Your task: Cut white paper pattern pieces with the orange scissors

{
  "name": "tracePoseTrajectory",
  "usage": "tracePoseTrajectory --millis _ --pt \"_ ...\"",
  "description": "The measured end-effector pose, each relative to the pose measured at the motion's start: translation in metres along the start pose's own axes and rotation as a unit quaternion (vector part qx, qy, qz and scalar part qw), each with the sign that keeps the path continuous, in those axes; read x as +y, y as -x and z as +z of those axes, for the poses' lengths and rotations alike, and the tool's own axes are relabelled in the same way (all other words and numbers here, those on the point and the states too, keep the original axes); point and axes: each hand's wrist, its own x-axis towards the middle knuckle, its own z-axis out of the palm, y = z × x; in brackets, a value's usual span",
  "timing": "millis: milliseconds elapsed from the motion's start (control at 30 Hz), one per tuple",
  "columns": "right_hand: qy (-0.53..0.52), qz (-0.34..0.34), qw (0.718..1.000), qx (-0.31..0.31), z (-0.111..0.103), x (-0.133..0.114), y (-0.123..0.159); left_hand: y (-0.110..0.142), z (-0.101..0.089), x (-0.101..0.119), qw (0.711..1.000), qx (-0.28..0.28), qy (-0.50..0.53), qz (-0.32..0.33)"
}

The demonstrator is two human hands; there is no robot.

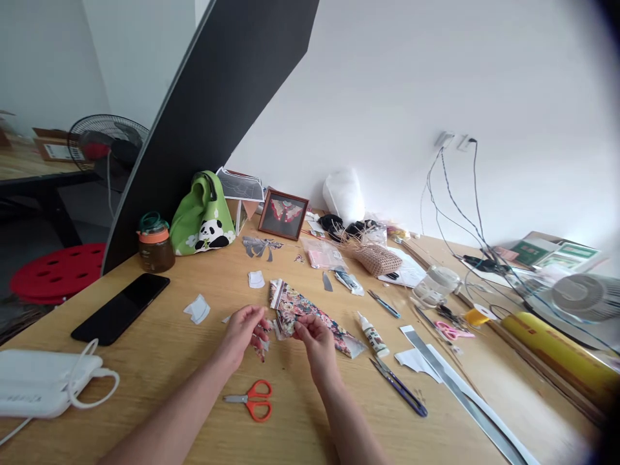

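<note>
My right hand (316, 343) pinches a small floral fabric piece (285, 323) between thumb and fingers. My left hand (245, 334) is just left of it, its fingers curled together, with a narrow floral scrap (260, 352) hanging below them. Under and behind the hands lies a larger folded strip of floral fabric (310, 307), running down to the right. Orange-handled scissors (259, 402) rest on the table in front of the hands. To the right are a white glue bottle (372, 336) and dark blue thread snips (400, 386).
A black phone (121, 309), white power bank (46, 382) and drink jar (155, 245) stand left. Behind are a green panda bag (206, 216) and a framed butterfly picture (283, 214). Right lie a utility knife (384, 303), a metal ruler (460, 391) and a yellow roll (557, 355).
</note>
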Motion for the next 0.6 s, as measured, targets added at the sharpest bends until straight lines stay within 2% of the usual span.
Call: tracePoseTrajectory --millis 167,233,300,467,600 --pt "-0.033 0.016 0.996 0.080 -0.023 -0.006 -0.016 -0.013 -0.018 0.010 0.982 0.146 0.108 0.057" --pt "-0.041 0.028 0.994 0.095 -0.029 -0.011 -0.022 -0.017 -0.023 0.011 0.973 0.187 0.122 0.066" --pt "-0.036 0.039 0.994 0.094 -0.033 -0.016 -0.030 -0.018 -0.023 0.008 0.970 0.203 0.115 0.062" --pt "0.017 0.012 0.998 0.054 -0.030 -0.029 -0.070 -0.008 -0.007 -0.005 0.992 0.121 -0.003 0.046" --pt "0.065 -0.015 0.997 0.038 -0.009 -0.029 -0.125 0.002 0.003 -0.013 0.991 0.054 -0.092 0.083"
